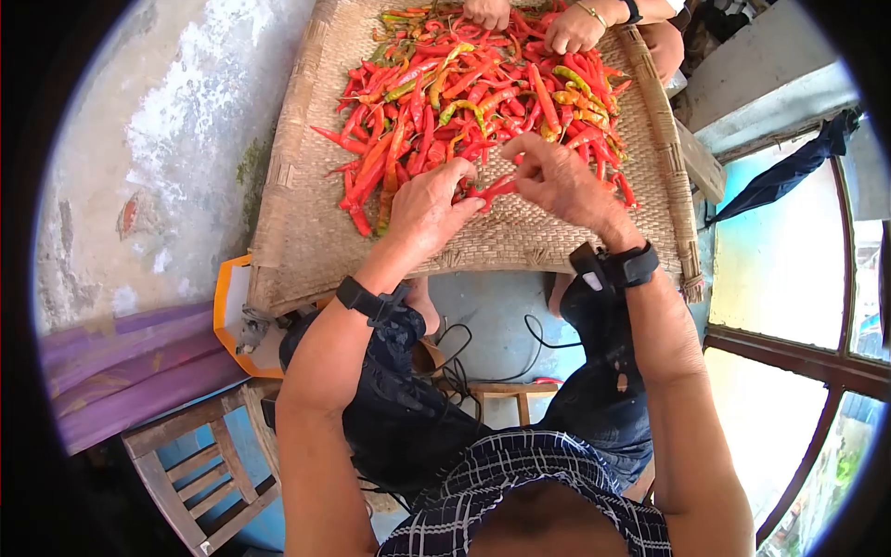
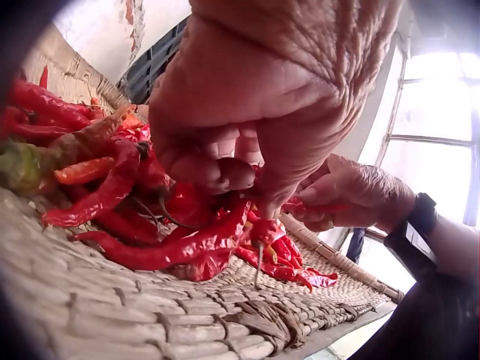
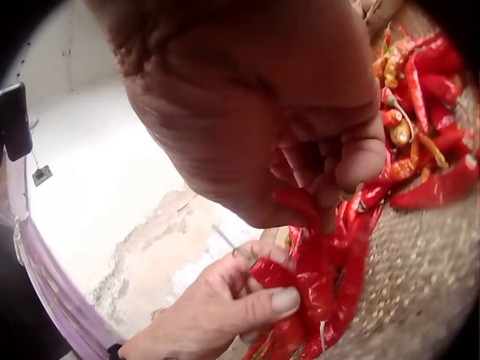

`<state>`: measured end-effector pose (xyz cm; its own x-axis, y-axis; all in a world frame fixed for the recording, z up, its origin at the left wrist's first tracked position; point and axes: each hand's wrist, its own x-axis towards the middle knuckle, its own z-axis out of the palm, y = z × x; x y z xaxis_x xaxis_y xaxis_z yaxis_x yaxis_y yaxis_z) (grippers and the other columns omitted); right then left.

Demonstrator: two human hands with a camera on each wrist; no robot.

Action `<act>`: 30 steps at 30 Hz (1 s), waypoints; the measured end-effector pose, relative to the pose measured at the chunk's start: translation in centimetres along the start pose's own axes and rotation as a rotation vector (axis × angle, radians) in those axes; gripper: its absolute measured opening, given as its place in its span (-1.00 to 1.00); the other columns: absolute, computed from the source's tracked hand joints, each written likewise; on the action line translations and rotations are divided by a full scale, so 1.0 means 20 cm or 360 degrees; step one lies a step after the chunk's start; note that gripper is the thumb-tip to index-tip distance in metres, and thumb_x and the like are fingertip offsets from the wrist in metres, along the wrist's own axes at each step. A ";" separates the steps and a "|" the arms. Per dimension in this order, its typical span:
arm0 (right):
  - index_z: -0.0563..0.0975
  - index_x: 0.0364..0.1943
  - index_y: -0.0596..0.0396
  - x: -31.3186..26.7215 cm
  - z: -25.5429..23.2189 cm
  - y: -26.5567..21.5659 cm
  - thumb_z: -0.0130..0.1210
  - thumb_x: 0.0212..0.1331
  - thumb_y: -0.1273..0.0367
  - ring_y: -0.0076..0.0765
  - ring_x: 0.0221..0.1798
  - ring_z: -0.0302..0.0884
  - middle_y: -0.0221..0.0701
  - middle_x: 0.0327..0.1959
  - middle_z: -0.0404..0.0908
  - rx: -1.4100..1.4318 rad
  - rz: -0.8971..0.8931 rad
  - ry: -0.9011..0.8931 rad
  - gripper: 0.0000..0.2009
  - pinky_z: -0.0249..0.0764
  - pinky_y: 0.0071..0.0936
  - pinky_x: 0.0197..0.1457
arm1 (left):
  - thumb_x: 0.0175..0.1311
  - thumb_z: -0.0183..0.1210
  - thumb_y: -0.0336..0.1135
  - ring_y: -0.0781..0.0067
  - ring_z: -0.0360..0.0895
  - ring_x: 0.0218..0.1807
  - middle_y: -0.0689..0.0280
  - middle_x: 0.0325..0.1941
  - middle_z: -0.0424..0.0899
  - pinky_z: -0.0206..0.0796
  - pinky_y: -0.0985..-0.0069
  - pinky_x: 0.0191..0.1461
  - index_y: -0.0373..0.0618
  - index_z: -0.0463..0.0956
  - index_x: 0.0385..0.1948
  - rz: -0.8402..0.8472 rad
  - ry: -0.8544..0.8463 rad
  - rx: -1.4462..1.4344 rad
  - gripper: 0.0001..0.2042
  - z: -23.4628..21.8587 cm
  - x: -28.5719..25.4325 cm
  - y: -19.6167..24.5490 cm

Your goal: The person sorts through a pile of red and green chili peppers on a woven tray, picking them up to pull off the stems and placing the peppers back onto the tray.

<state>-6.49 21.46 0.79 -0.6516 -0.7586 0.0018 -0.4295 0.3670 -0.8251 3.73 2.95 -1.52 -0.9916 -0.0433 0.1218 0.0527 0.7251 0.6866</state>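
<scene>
Chillies point(image 1: 464, 102): mostly red, some yellow-green; glossy, wrinkled, thin-stemmed; heaped on a woven tray point(image 1: 297, 200). Left hand point(image 1: 429, 209): over the heap's near edge, gripping red chillies with thumb and fingers. Right hand point(image 1: 568, 190): beside it, pinching 1 red chilli, blurred in the right wrist view. Left hand's grip: partly hidden by fingers. Other hands point(image 1: 575, 28): 2, far side, 1 cut off.

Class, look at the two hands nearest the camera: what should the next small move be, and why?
Probably, the right hand should lay its red pepper on the woven tray. The left hand grips another red pepper, and a thin stem sticks out beside its fingers; freeing the right hand, which is close by, might let it reach that stem.
</scene>
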 end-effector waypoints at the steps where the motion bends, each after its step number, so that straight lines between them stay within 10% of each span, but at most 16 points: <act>1: 0.43 -0.16 0.13 0.01 -0.05 0.01 0.04 0.04 0.57 -0.54 -0.55 0.42 -0.42 -0.61 0.50 0.0054 0.0010 -0.0014 -0.76 0.37 -0.52 -0.45 | 0.04 0.26 -0.31 0.09 0.57 -0.35 0.14 -0.44 0.59 0.34 0.23 -0.30 -0.09 0.42 -0.21 0.0002 0.0007 -0.0004 -0.71 -0.01 0.00 -0.01; 12: 0.43 -0.07 0.22 0.02 -0.28 0.16 0.06 0.13 0.43 -0.60 -0.49 0.34 -0.54 -0.45 0.46 0.0936 0.0191 0.0386 -0.72 0.33 -0.60 -0.42 | 0.10 0.18 -0.38 0.29 0.54 -0.46 0.22 -0.58 0.52 0.32 0.36 -0.39 -0.11 0.46 -0.19 -0.0061 0.0109 0.0102 -0.77 0.01 0.02 -0.04; 15: 0.45 0.01 0.17 0.03 -0.27 0.24 0.14 0.14 0.35 -0.34 -0.31 0.59 -0.21 -0.25 0.61 -0.0576 0.0015 0.1219 -0.64 0.49 -0.41 -0.26 | 0.11 0.16 -0.44 0.47 0.54 -0.44 0.25 -0.46 0.58 0.33 0.49 -0.39 -0.14 0.46 -0.18 -0.0091 0.0096 -0.0169 -0.78 -0.02 0.03 0.00; 22: 0.51 -0.07 0.14 0.02 0.08 0.03 0.14 0.04 0.52 -0.07 -0.03 0.52 -0.19 -0.16 0.57 -0.0137 -0.0289 0.0215 -0.69 0.46 -0.33 0.05 | 0.13 0.11 -0.54 0.53 0.56 -0.21 0.24 -0.14 0.61 0.38 0.56 -0.20 -0.18 0.46 -0.16 0.0131 0.0038 -0.0555 -0.78 -0.02 0.06 0.00; 30: 0.55 -0.28 0.19 0.06 0.10 0.06 0.12 0.07 0.51 -0.19 -0.26 0.51 -0.23 -0.40 0.52 -0.0028 -0.0235 0.0232 -0.87 0.45 -0.32 -0.17 | 0.16 0.10 -0.50 0.40 0.55 -0.17 0.25 -0.15 0.59 0.38 0.49 -0.09 -0.20 0.40 -0.05 0.0038 0.0076 -0.0443 -0.71 -0.04 0.04 -0.01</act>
<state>-6.50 19.83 -1.36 -0.6637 -0.7195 0.2048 -0.5372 0.2678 -0.7998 2.92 2.18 -1.02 -0.9834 -0.0657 0.1692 0.1127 0.5099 0.8528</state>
